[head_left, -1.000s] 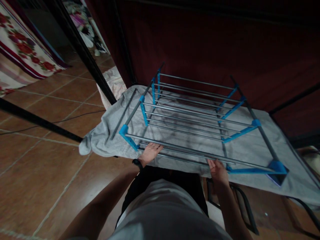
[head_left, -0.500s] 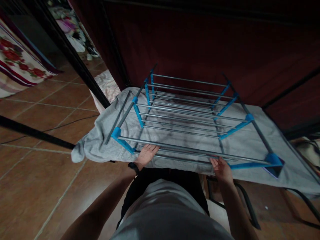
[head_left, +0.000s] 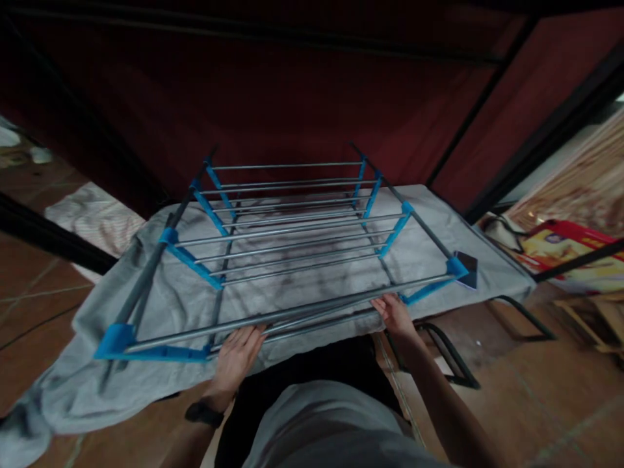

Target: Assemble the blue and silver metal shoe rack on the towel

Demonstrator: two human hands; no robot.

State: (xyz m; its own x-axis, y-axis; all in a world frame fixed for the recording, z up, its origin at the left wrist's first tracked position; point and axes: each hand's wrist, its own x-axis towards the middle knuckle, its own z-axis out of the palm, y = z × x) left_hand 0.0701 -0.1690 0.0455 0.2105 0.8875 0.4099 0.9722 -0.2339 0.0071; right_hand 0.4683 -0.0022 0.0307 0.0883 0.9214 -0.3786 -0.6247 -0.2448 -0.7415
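Note:
A rack of grey metal tubes with blue plastic joints (head_left: 295, 234) lies on a grey cloth (head_left: 302, 266) in front of me. My left hand (head_left: 240, 356), with a dark band on its wrist, has its fingers curled over the near tubes (head_left: 312, 313), left of the middle. Farther right, my right hand (head_left: 394, 315) grips the same near tubes, with its fingertips under the top bar. How many tubes each hand holds is hidden. A blue corner joint (head_left: 116, 341) sits to the left of my left hand, and another blue corner joint (head_left: 456, 268) is beyond my right.
A dark flat object like a phone (head_left: 468, 269) lies by the right corner of the rack. Behind stands a dark red panel (head_left: 273, 97). Black metal bars (head_left: 53, 234) cross at both sides. A red and yellow package (head_left: 570, 250) is at the right.
My view has swung to the right, so the rack appears farther left and more of the right side shows. Both hands stay on the near tubes, with the left fingers now curled around them.

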